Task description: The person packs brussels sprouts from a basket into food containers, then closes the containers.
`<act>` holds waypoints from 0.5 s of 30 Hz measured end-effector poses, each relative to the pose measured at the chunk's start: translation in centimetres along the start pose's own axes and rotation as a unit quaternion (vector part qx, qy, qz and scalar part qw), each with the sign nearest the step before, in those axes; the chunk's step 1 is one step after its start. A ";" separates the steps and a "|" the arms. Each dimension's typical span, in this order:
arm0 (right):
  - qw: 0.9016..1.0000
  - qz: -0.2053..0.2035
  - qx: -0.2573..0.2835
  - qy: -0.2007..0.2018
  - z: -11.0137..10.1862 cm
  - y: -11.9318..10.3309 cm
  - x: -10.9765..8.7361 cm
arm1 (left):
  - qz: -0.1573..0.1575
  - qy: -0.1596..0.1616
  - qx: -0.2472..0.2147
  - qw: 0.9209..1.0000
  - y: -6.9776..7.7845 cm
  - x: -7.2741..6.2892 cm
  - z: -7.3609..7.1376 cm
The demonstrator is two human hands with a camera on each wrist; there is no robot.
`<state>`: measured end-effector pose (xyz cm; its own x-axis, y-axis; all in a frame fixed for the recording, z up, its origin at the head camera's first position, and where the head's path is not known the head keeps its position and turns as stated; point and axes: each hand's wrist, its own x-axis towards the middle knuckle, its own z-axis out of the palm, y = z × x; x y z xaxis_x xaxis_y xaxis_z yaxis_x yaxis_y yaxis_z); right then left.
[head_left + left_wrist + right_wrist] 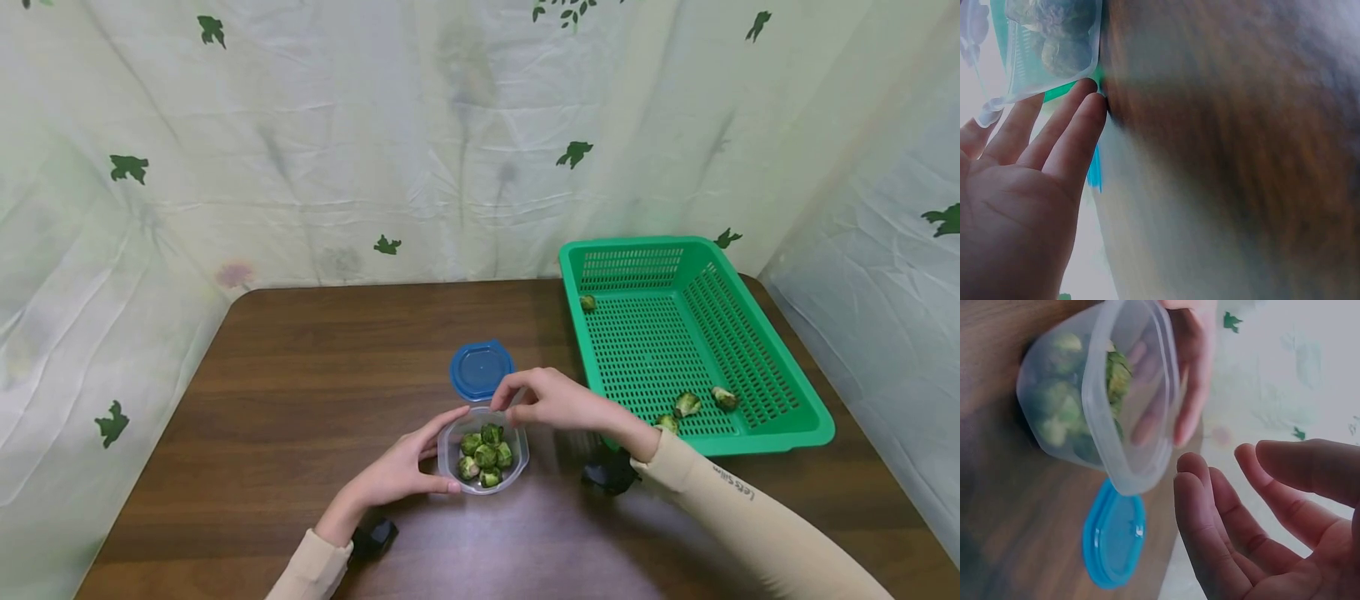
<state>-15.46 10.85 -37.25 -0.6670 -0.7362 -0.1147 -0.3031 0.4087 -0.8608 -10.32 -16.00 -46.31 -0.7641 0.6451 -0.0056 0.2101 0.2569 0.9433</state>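
A clear plastic food container (521,472) stands on the table with several Brussels sprouts (485,456) inside. My left hand (401,467) lies around its left side, thumb at the near rim and fingers along the far side. In the left wrist view, the left fingers (1075,131) look straight, their tips at the container's wall. My right hand (551,400) hovers over the far right rim, palm down, fingers loosely bent. Nothing lies between the right thumb and fingers in the right wrist view. Just behind the container is a blue lid (481,369), lying flat.
To the right, a green slotted basket (813,421) holds a few more sprouts (687,404), mostly at its near side. Its left wall stands close to my right wrist. The brown wooden table (300,375) ends at a patterned curtain (337,167).
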 end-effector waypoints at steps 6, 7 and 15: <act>0.999 0.000 0.045 0.015 -1.3 -0.1 -0.5 | 0.003 0.002 0.000 1.000 0.0 0.0 0.1; 0.999 0.000 0.049 0.017 -1.6 -0.1 -0.6 | 0.003 0.002 0.001 1.000 0.0 0.0 0.1; 0.997 -0.002 0.068 0.027 -3.6 0.1 -1.2 | -0.004 0.003 0.005 1.000 0.2 -0.1 0.0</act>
<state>-17.15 13.66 -35.47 -0.7026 -0.7062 -0.0873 -0.2139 0.3266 -0.9206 -10.23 -15.98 -46.16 -0.7690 0.6391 -0.0110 0.2099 0.2687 0.9401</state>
